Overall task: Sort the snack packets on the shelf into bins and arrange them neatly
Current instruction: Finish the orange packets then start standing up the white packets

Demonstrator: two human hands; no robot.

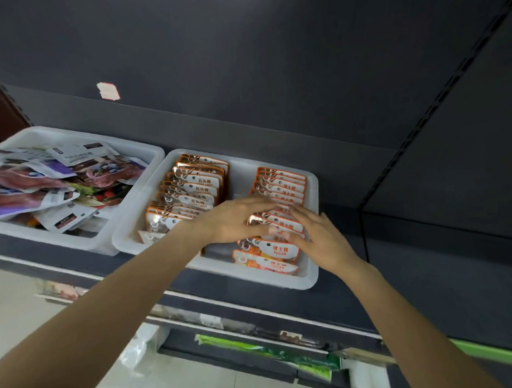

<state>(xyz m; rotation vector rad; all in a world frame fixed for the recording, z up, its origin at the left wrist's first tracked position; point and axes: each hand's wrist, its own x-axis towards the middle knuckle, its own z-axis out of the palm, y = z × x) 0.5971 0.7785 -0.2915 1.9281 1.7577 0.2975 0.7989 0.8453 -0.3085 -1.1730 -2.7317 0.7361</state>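
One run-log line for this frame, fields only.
both hands: left hand, right hand on orange packets | right bin: two rows | left bin: jumbled pouches

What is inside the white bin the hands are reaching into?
The right-hand white bin holds two rows of orange-edged candy packets: a left row and a right row. Both hands, left and right, cover the right row's middle.

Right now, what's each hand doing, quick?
Left hand: fingers straight, pressing on the orange-edged candy packets in the white bin.
Right hand: fingers fairly straight, pressing the same row, gripping nothing.
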